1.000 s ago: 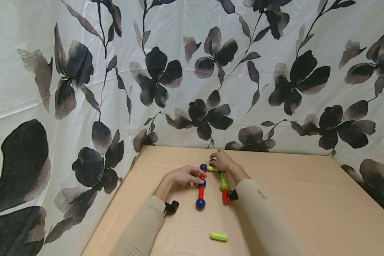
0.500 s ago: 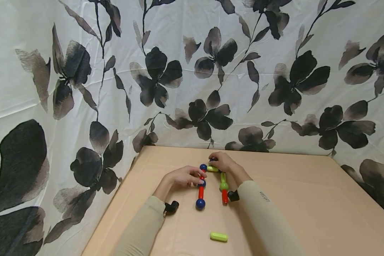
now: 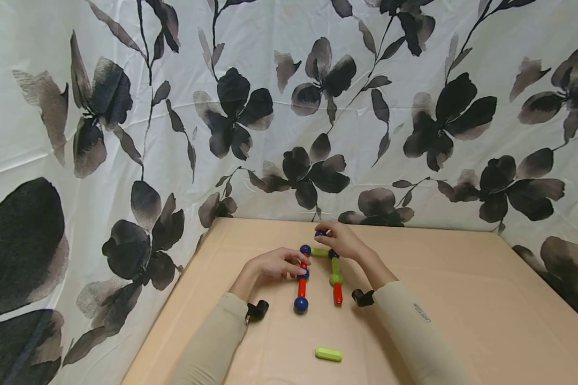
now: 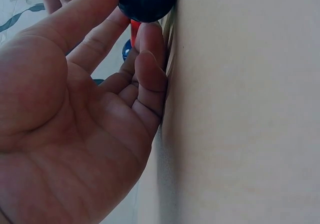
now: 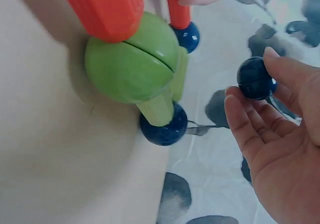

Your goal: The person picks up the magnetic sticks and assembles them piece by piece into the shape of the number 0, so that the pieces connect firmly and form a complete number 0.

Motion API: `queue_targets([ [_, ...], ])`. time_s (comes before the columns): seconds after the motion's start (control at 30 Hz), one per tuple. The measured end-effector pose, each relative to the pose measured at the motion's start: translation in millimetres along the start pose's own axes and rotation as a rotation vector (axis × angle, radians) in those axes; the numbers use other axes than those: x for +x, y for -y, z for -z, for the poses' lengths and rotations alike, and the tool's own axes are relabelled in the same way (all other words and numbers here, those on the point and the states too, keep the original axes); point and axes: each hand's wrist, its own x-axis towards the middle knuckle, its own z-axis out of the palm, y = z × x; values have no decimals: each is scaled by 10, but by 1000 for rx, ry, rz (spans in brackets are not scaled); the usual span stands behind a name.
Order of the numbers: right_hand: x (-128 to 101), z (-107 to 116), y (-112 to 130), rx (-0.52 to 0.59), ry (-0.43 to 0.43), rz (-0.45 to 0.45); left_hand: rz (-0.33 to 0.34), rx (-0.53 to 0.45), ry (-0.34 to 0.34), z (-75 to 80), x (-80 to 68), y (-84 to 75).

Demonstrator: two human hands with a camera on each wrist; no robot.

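Two rod-and-ball chains lie on the tan table (image 3: 438,299). The left chain (image 3: 302,289) is red rods and blue balls. The right chain (image 3: 336,278) has a green rod, green ball (image 5: 132,66) and red rod (image 5: 107,9). A short green rod (image 3: 319,252) joins their far ends. My left hand (image 3: 301,266) pinches the left chain's middle blue ball (image 4: 146,1) between thumb and fingers. My right hand (image 3: 324,234) is raised just beyond the far corner and pinches a loose blue ball (image 5: 255,79) in its fingertips, apart from the corner ball (image 5: 164,129).
A loose green rod (image 3: 328,354) lies near the front of the table. A floral black-and-white curtain (image 3: 289,107) hangs behind and to both sides. The table's left edge (image 3: 173,315) runs close to my left forearm.
My right hand has lifted off the far end of the right chain, moving up and back with a blue ball in its fingertips. My left hand has stayed where it was.
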Motion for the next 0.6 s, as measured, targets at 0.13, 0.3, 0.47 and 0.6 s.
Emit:
queue_targets([
  [0.13, -138, 40, 7, 16, -13, 39, -5, 5, 3, 8, -9, -2],
  [0.3, -299, 70, -27, 17, -20, 104, -13, 5, 4, 8, -7, 2],
  [0.47, -404, 69, -51, 71, -20, 104, -9, 7, 1, 6, -10, -9],
  [0.6, -461, 59, -75, 113, -33, 105, -10, 0, 5, 3, -4, -10],
])
